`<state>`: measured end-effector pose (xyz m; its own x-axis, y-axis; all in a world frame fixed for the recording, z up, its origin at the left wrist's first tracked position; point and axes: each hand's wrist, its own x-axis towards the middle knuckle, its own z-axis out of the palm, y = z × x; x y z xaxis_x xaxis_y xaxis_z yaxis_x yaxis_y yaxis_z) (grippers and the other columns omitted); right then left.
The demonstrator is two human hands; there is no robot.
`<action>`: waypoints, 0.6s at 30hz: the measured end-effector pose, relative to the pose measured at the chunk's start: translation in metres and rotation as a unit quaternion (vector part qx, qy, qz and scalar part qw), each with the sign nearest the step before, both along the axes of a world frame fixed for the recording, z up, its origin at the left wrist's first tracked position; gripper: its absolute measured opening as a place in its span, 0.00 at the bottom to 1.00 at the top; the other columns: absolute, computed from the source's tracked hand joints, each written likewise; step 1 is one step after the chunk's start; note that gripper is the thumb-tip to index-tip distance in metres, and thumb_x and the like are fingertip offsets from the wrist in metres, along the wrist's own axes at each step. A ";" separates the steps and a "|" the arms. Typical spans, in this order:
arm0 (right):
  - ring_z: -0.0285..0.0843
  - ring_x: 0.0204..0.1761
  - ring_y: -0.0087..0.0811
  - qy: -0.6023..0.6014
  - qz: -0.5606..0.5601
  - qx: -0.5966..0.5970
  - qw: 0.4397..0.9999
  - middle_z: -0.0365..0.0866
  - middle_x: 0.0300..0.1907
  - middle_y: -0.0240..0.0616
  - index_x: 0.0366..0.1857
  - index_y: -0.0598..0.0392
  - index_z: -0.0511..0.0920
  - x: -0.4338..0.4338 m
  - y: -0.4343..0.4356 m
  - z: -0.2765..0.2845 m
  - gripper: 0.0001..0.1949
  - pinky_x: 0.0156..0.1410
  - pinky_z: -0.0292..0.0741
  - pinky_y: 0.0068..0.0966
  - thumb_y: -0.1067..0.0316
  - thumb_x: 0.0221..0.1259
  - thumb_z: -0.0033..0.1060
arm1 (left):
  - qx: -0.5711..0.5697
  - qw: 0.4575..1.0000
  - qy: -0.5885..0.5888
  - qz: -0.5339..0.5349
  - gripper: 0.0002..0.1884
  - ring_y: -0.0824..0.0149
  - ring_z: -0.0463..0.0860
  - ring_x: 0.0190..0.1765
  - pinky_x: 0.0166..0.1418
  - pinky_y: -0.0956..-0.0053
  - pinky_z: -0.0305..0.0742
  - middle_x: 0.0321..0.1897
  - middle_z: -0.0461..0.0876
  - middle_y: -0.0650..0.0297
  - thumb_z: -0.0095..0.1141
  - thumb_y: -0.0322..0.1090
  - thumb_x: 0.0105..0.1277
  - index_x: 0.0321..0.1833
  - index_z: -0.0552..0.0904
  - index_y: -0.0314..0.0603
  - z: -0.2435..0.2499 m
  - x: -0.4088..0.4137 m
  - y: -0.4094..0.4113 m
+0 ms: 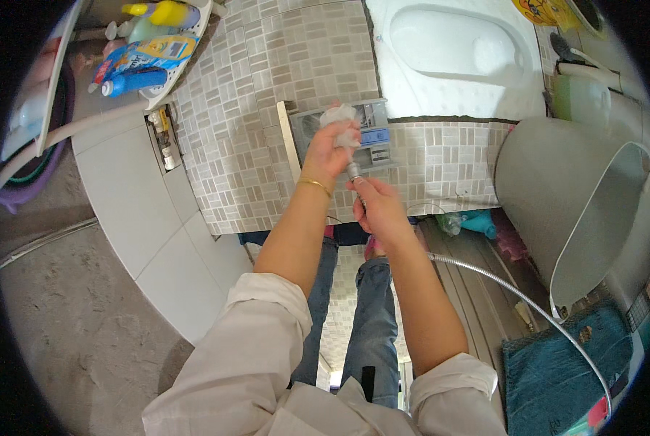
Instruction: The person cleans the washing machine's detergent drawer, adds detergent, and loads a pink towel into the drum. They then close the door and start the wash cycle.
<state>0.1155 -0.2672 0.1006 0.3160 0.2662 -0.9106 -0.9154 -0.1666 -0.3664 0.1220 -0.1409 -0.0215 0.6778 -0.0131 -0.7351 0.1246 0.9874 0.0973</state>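
Observation:
My left hand [330,150] is closed around a crumpled, whitish wet cloth or tissue [338,114], just above a grey plastic detergent drawer [303,128]. The drawer lies on the raised tiled floor, with a pale front panel [288,139] on its left and a blue insert [375,136] inside. My right hand [379,207] grips the metal end [353,169] of a flexible shower hose [499,280], pointed at my left hand. A pale streak between the hose end and the left hand looks like water. My left fingers partly hide the cloth.
Beyond the drawer, a white squat toilet [461,98] is set into the tiles [439,163]. At right stands a large grey bin [543,191], near a dark teal mat [564,365]. A white rack [186,62] with several bottles is at upper left. The tiled step's edge [254,226] runs before my legs.

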 end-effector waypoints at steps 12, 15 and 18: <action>0.55 0.11 0.18 0.030 -0.065 0.041 0.997 0.65 0.13 0.29 0.38 0.59 0.74 -0.008 -0.010 -0.010 0.14 0.14 0.51 0.15 0.58 0.61 0.44 | 0.131 0.969 0.108 -0.177 0.12 0.72 0.66 0.16 0.16 0.80 0.61 0.14 0.66 0.68 0.53 0.47 0.60 0.36 0.73 0.46 -0.014 0.005 -0.018; 0.55 0.10 0.18 0.043 -0.081 0.046 0.995 0.65 0.13 0.29 0.38 0.59 0.73 -0.007 -0.013 -0.013 0.14 0.14 0.52 0.16 0.58 0.61 0.44 | 0.157 0.965 0.121 -0.171 0.17 0.70 0.68 0.18 0.18 0.76 0.63 0.14 0.67 0.67 0.47 0.53 0.61 0.33 0.72 0.45 -0.019 0.003 -0.023; 0.55 0.10 0.18 0.047 -0.082 0.055 0.994 0.65 0.13 0.29 0.37 0.59 0.74 -0.008 -0.017 -0.015 0.14 0.13 0.52 0.16 0.58 0.61 0.44 | 0.100 0.985 0.094 -0.101 0.20 0.64 0.73 0.28 0.26 0.67 0.69 0.26 0.72 0.62 0.41 0.55 0.63 0.40 0.72 0.44 -0.035 -0.001 -0.017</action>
